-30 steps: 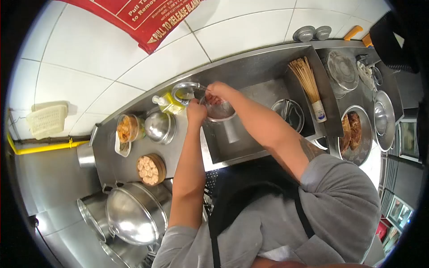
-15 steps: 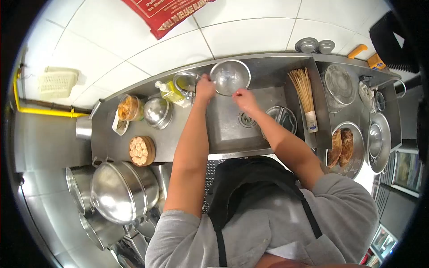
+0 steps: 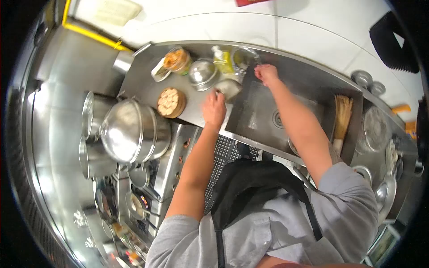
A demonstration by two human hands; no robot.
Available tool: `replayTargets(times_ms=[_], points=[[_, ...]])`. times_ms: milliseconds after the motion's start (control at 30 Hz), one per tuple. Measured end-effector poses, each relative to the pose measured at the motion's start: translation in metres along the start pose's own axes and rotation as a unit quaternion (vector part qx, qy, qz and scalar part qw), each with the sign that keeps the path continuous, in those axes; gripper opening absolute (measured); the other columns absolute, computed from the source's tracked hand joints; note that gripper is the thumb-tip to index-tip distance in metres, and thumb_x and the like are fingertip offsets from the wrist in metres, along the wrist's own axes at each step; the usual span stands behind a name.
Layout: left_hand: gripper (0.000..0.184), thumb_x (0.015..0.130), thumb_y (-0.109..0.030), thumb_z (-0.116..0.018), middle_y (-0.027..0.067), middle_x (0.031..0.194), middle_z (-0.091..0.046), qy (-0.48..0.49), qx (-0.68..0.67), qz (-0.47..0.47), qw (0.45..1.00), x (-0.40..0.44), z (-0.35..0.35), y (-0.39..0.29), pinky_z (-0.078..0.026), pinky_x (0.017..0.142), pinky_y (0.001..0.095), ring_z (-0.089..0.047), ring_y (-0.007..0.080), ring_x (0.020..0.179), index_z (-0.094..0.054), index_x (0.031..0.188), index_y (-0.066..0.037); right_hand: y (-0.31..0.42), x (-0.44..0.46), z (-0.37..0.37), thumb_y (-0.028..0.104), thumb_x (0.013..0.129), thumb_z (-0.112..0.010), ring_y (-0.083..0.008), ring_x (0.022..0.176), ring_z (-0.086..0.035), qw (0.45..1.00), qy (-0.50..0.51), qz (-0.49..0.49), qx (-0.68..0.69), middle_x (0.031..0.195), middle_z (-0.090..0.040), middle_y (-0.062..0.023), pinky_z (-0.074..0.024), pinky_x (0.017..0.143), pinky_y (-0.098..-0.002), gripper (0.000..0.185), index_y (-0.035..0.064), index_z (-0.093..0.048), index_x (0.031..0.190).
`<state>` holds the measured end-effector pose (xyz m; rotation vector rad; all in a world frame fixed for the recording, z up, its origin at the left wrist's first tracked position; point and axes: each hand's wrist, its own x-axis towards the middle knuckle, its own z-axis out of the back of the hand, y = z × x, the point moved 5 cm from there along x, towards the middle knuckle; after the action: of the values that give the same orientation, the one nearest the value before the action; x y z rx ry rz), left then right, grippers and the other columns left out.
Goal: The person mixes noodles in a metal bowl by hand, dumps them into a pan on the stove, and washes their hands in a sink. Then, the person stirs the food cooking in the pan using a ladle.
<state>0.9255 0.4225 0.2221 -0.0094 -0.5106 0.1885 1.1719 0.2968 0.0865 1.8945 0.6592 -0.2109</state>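
At upper centre, a bowl (image 3: 229, 89) is pinched by the left hand (image 3: 214, 108); the right hand (image 3: 267, 74) is curled beside the tap (image 3: 236, 50), grip unclear.

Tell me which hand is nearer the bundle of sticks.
Right. The right hand is above the sink, left of the sticks; the left hand is farther left, over the counter.
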Motion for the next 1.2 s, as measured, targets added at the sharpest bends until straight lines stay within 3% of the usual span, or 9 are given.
replayTargets(times_ms=[200, 300, 433, 533, 767, 800, 867, 1033, 1200], points=[[0.019, 0.081, -0.016, -0.058, 0.0136, 0.138, -0.044, 0.128, 0.113, 0.067, 0.983, -0.096, -0.031, 0.036, -0.044, 0.083, 0.046, -0.052, 0.0318, 0.105, -0.06, 0.1, -0.011, -0.059, 0.022, 0.009, 0.014, 0.08, -0.055, -0.025, 0.064, -0.061, 0.798, -0.119, 0.21, -0.552, 0.081, -0.067, -0.0154, -0.0453, 0.05, -0.0426, 0.022, -0.0021, -0.068, 0.088], [0.022, 0.084, -0.015, -0.054, 0.0159, 0.143, -0.04, 0.172, 0.132, 0.173, 0.961, -0.122, -0.029, 0.056, -0.041, 0.091, 0.0469, -0.048, 0.0331, 0.114, -0.061, 0.104, -0.009, -0.083, 0.004, -0.023, 0.013, 0.076, -0.061, -0.024, 0.055, -0.056, 0.931, 0.007, -0.065, -0.359, 0.062, -0.056, -0.0101, -0.0468, 0.049, -0.0383, 0.013, 0.0035, -0.056, 0.068], [0.026, 0.084, -0.014, -0.055, 0.0184, 0.144, -0.037, 0.161, 0.08, 0.273, 0.945, -0.133, -0.003, 0.072, -0.038, 0.097, 0.0488, -0.045, 0.0347, 0.12, -0.06, 0.108, -0.006, -0.071, 0.015, -0.073, 0.004, 0.077, -0.052, -0.0223, 0.059, -0.058, 0.942, 0.212, -0.255, -0.044, 0.072, -0.058, -0.011, -0.0478, 0.052, -0.0343, 0.006, 0.0058, -0.054, 0.072], [0.03, 0.083, -0.015, -0.06, 0.018, 0.144, -0.037, 0.105, 0.04, 0.296, 0.948, -0.164, 0.02, 0.079, -0.039, 0.096, 0.0482, -0.045, 0.0366, 0.121, -0.059, 0.111, -0.006, -0.031, 0.009, -0.089, 0.001, 0.077, -0.05, -0.0223, 0.069, -0.059, 0.923, 0.13, -0.241, 0.272, 0.082, -0.059, -0.0113, -0.05, 0.064, -0.0358, 0.014, -0.0025, -0.052, 0.089], [0.017, 0.089, -0.021, -0.06, 0.0158, 0.075, -0.063, 0.061, -0.059, 0.393, 0.916, -0.301, 0.099, 0.081, -0.043, 0.083, 0.0451, -0.06, 0.0355, 0.085, -0.063, 0.094, -0.006, -0.042, -0.082, -0.033, 0.017, 0.093, -0.049, -0.0212, 0.093, -0.063, 0.929, 0.237, -0.172, 0.225, 0.101, -0.065, -0.0087, -0.0526, 0.081, -0.0319, 0.033, 0.0019, -0.057, 0.121], [0.019, 0.088, -0.024, -0.062, 0.0155, 0.072, -0.063, 0.107, -0.022, 0.426, 0.898, -0.322, 0.115, 0.082, -0.043, 0.082, 0.0454, -0.06, 0.036, 0.083, -0.064, 0.09, -0.005, -0.114, -0.024, 0.031, 0.02, 0.094, -0.049, -0.0211, 0.102, -0.063, 0.831, 0.48, -0.278, 0.045, 0.107, -0.066, -0.0096, -0.0524, 0.087, -0.0319, 0.039, 0.0032, -0.054, 0.13], [0.022, 0.086, -0.027, -0.066, 0.0152, 0.075, -0.063, 0.133, -0.001, 0.47, 0.872, -0.348, 0.162, 0.079, -0.044, 0.082, 0.0456, -0.059, 0.0363, 0.083, -0.064, 0.085, -0.005, -0.109, -0.088, 0.063, 0.023, 0.092, -0.053, -0.0256, 0.107, -0.06, 0.917, 0.288, -0.256, -0.108, 0.115, -0.063, -0.0123, -0.0497, 0.091, -0.0355, 0.043, 0.004, -0.053, 0.131], [0.018, 0.082, -0.018, -0.07, 0.0161, 0.096, -0.063, -0.01, -0.026, 0.537, 0.843, -0.417, 0.26, 0.077, -0.046, 0.084, 0.0417, -0.059, 0.0357, 0.092, -0.062, 0.086, -0.002, -0.018, -0.185, 0.002, 0.026, 0.087, -0.06, -0.0353, 0.116, -0.057, 0.827, 0.336, -0.158, -0.423, 0.129, -0.058, -0.0182, -0.0447, 0.098, -0.0428, 0.049, 0.0058, -0.053, 0.131], [0.017, 0.081, -0.012, -0.068, 0.0155, 0.104, -0.062, -0.039, -0.009, 0.571, 0.82, -0.475, 0.313, 0.084, -0.048, 0.086, 0.0393, -0.06, 0.0333, 0.1, -0.063, 0.094, -0.002, -0.039, -0.18, 0.013, 0.007, 0.083, -0.052, -0.0386, 0.108, -0.059, 0.498, 0.219, 0.16, -0.824, 0.116, -0.062, -0.0205, -0.0473, 0.094, -0.0434, 0.033, 0.0054, -0.062, 0.115]])
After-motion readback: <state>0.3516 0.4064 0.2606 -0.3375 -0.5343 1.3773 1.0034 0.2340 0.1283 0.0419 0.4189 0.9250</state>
